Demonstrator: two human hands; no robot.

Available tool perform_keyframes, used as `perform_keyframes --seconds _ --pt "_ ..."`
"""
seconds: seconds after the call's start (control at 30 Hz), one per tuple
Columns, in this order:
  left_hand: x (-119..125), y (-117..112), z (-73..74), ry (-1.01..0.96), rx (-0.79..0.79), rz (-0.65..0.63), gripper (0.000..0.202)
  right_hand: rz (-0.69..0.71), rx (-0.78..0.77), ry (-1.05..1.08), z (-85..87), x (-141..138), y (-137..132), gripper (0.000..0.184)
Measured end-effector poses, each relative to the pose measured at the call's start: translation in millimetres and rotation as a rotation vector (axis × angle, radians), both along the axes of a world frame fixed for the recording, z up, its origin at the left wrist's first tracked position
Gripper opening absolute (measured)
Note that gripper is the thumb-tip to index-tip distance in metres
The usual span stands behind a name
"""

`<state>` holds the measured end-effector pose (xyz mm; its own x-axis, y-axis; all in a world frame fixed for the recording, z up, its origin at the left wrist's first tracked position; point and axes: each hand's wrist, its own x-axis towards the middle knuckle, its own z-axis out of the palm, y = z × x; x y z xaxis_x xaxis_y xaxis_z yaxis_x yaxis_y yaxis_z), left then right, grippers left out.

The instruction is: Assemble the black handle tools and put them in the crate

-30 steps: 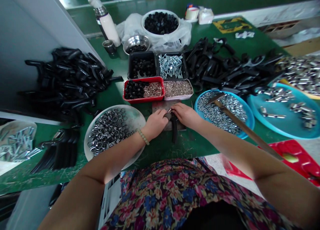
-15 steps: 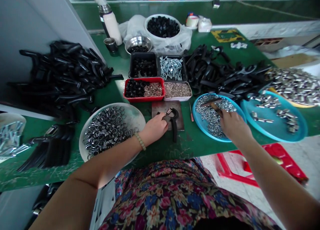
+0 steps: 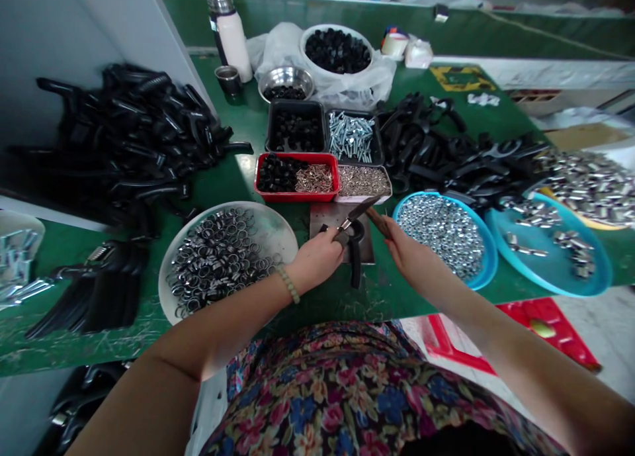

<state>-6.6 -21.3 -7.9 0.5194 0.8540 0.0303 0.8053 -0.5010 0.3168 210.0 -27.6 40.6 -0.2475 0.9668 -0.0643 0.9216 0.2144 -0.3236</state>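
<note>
My left hand (image 3: 320,261), with a beaded bracelet at its wrist, is closed on a black plastic part (image 3: 356,267) with a curved, ring-like end. A small shiny metal piece (image 3: 344,225) shows at its fingertips. The part lies over a square metal plate (image 3: 367,252) on the bench. My right hand (image 3: 404,247) is closed around the wooden handle of a hammer (image 3: 380,223). The hammer's dark head is just above the metal piece; whether they touch I cannot tell. Fingers hide much of the grip on the black part.
A blue tray of small metal nuts (image 3: 441,234) and a tray of metal cylinders (image 3: 550,271) stand right. Left is a white tray of metal rings (image 3: 285,234). Ahead sit a red bin (image 3: 297,196) and a bin of screws (image 3: 351,137). Black handles (image 3: 143,132) are heaped left.
My right hand has moved left with the hammer, from over the tray of nuts to above the black part. My left hand keeps its hold near the plate.
</note>
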Motion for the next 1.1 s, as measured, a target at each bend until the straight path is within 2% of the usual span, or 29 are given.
perform_keyframes --seconds 0.1,0.13,0.23,0.37,0.4,0.5,0.53,0.63,0.7,0.8,0.87,0.93,1.0,1.1 --pt "-0.2 -0.1 -1.1 -0.006 0.019 -0.013 0.026 -0.036 0.092 0.053 5.2 0.3 -0.4 0.055" --pt "-0.3 0.2 -1.1 -0.007 0.021 -0.013 0.026 -0.043 0.096 0.054 6.7 -0.2 -0.9 0.056" --pt "0.4 1.7 -1.4 -0.002 0.020 -0.002 0.027 0.012 -0.027 -0.026 8.1 -2.4 -1.2 0.053" --pt "3.7 -0.7 -3.4 -0.011 0.019 -0.006 0.025 -0.040 0.076 0.052 5.1 -2.0 1.2 0.055" --pt "3.8 -2.6 -3.2 -0.011 0.012 -0.002 0.025 -0.037 0.062 0.055 4.3 -1.1 1.5 0.055" --pt "-1.4 -4.2 4.5 -0.025 -0.042 0.029 0.025 0.029 -0.033 0.030 4.0 2.9 -2.0 0.054" --pt "-4.8 -0.5 9.9 -0.048 -0.052 0.054 0.026 0.027 -0.011 0.052 4.5 4.1 -5.2 0.055" --pt "-12.3 33.2 30.0 -0.145 0.036 0.188 0.036 0.002 0.101 0.136 3.7 4.7 -18.5 0.057" --pt "-7.3 71.8 39.7 -0.152 0.147 0.237 0.036 0.050 0.042 0.089 -0.4 2.5 -25.1 0.056" --pt "17.1 131.3 41.9 -0.023 0.180 0.125 0.026 0.109 -0.049 0.024 -5.3 0.2 -27.5 0.055" --pt "35.4 158.8 37.7 0.074 0.154 0.074 0.020 0.047 0.036 0.093 -3.4 2.7 -27.0 0.057" --pt "47.6 172.7 32.9 0.129 0.144 0.059 0.018 -0.069 0.147 0.164 1.1 9.0 -27.3 0.058" --pt "51.6 176.1 29.5 0.135 0.157 0.061 0.018 -0.163 0.208 0.197 4.3 17.2 -28.4 0.059" --pt "48.3 174.2 27.7 0.083 0.166 0.086 0.021 -0.199 0.230 0.233 2.4 27.3 -29.3 0.057"
